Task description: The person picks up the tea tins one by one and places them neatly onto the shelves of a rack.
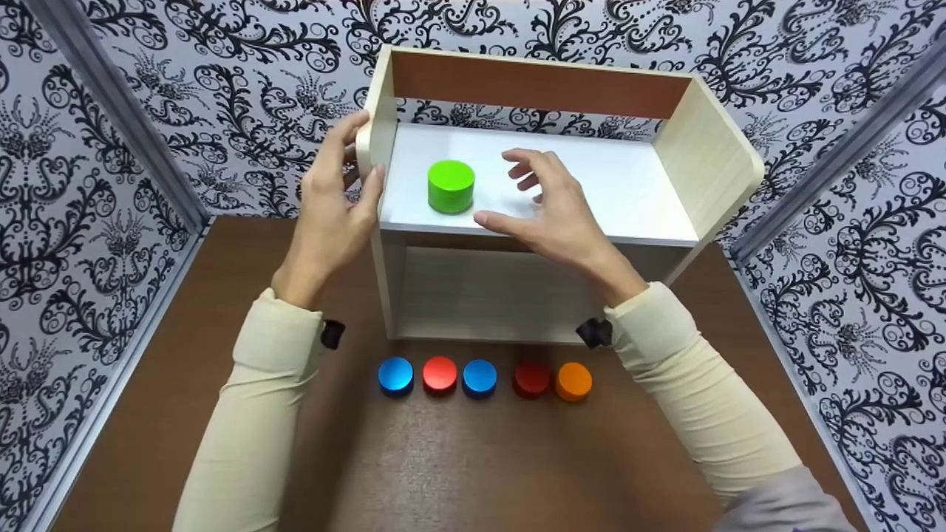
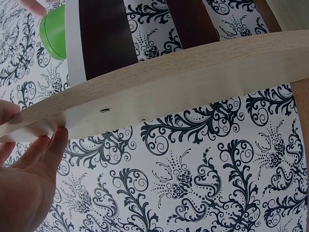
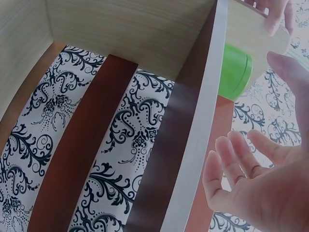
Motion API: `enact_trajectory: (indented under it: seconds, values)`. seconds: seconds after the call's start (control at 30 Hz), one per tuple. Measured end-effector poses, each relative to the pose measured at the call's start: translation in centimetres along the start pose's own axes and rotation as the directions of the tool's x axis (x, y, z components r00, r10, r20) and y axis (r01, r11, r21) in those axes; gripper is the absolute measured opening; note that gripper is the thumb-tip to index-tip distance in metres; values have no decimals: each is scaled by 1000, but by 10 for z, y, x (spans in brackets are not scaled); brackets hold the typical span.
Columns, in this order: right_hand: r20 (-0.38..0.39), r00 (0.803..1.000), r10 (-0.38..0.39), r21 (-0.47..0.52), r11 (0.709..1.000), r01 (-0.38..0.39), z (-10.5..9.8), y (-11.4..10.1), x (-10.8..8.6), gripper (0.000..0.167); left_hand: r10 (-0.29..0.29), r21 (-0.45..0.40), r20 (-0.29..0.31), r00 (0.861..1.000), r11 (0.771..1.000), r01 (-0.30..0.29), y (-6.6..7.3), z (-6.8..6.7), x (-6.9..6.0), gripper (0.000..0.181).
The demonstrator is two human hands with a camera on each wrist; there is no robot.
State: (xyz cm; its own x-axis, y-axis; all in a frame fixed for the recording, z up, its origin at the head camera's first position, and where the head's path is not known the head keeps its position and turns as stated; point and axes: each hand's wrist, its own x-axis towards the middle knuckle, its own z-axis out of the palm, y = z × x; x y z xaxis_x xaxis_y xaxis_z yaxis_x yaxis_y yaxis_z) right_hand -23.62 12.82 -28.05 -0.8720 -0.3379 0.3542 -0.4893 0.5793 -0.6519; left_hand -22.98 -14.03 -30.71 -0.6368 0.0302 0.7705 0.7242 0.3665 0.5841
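Nearest, both sleeves point(image 1: 247, 428) are cut off at the lower edge of the head view. Next, five short cylinders point(image 1: 480, 378) stand in a row on the brown surface point(image 1: 436, 473). The left hand point(image 1: 331, 196) grips the left side panel point(image 1: 383, 103) of the shelf unit point(image 1: 502, 288) (some fingers are partly hidden there). The right hand point(image 1: 558, 214) is spread, fingers bent and thumb apart, just beside the green cylinder point(image 1: 451, 188). This cylinder stands upright near the left end of the upper board point(image 1: 628, 177): axis vertical, flat face up. The board's edge partly hides it in both wrist views.
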Motion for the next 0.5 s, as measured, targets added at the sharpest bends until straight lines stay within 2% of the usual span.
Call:
enact_trajectory:
  seconds: [0.5]
  values:
    - [-59,997,-51,32,998,53,-13,4,-30,72,-6,-8,4,1000,1000,6,1,0,1,50]
